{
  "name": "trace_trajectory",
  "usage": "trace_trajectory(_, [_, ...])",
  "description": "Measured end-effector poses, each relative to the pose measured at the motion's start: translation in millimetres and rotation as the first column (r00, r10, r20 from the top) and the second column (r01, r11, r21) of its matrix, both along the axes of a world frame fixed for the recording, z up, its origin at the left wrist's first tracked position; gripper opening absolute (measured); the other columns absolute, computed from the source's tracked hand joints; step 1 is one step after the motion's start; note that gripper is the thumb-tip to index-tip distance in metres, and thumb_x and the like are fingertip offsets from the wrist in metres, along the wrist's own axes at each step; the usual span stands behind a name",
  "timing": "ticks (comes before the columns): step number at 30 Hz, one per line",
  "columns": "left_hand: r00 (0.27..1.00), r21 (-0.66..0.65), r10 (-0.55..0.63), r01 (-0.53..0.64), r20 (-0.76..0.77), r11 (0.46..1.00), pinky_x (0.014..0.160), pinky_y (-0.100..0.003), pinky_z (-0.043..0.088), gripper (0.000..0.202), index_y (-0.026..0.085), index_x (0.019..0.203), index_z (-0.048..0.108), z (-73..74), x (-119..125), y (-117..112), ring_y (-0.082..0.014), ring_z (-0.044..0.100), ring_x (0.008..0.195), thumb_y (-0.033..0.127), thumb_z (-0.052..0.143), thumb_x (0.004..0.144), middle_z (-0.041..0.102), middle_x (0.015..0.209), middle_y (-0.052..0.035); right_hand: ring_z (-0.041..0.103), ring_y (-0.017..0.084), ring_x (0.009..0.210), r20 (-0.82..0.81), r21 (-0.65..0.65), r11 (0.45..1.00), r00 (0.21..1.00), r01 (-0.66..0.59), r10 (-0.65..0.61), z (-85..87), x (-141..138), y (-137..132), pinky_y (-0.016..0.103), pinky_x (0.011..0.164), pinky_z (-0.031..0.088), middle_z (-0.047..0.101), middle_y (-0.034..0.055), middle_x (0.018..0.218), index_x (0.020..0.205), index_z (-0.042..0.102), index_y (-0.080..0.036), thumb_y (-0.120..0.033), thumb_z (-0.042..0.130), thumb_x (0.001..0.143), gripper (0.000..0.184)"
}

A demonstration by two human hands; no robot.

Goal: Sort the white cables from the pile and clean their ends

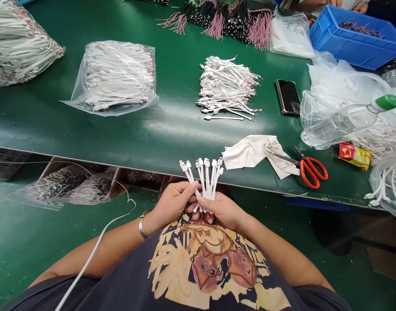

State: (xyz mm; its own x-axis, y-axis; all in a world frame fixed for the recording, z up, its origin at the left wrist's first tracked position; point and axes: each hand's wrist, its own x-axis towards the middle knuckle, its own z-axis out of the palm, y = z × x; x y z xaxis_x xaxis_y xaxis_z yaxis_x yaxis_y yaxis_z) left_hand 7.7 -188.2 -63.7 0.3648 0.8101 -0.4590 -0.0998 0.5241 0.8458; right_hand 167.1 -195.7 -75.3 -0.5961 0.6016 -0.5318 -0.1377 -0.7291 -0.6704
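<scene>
Several short white cables (207, 175) are fanned out between my two hands, just over the table's near edge. Their white plugs point away from me, and reddish bare wire ends show below my fingers. My left hand (177, 198) pinches the cables at the left of the fan between thumb and fingers. Around the lower part of the fan, my right hand (222, 209) is closed, its thumb lying across the cables. Beyond my hands, a loose pile of the same white cables (228, 86) lies on the green table (178, 134).
A clear bag of white cables (120, 75) lies left of the pile. To the right are a white cloth (250, 151), red-handled scissors (313, 170), a phone (288, 97) and a plastic bottle (347, 121). A blue bin (356, 45) stands at the back right, near another person's hands.
</scene>
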Motion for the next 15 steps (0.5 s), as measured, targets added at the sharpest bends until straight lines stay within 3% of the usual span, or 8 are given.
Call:
trace_trajectory(12, [0.998,0.042,0.045,-0.043,-0.049,0.998,0.046,-0.02,0.041,0.033,0.015,0.071,0.055,2.1,-5.1,-5.7,-0.0091,0.053,0.045,0.043,0.049,0.087,0.049,0.052,0.0042,0.06,0.009,0.056,-0.045,-0.033,0.999,0.998,0.037,-0.039,-8.6,0.4,-3.0,0.015,0.04,0.035,0.068,0.0057,0.073,0.101,0.067,-0.012,-0.045,0.065,0.078,0.04])
trace_trajectory(15, [0.998,-0.039,-0.036,0.035,-0.045,0.999,0.043,-0.018,0.037,0.038,0.014,0.066,0.054,0.0,-1.8,0.2,-0.0085,0.052,0.042,0.047,0.05,0.085,0.047,0.046,0.0045,0.055,0.008,0.05,-0.03,-0.017,1.0,0.999,0.021,-0.021,-7.2,-0.1,-2.1,0.016,0.039,0.033,0.066,0.0055,0.068,0.094,0.069,-0.01,-0.047,0.064,0.078,0.04])
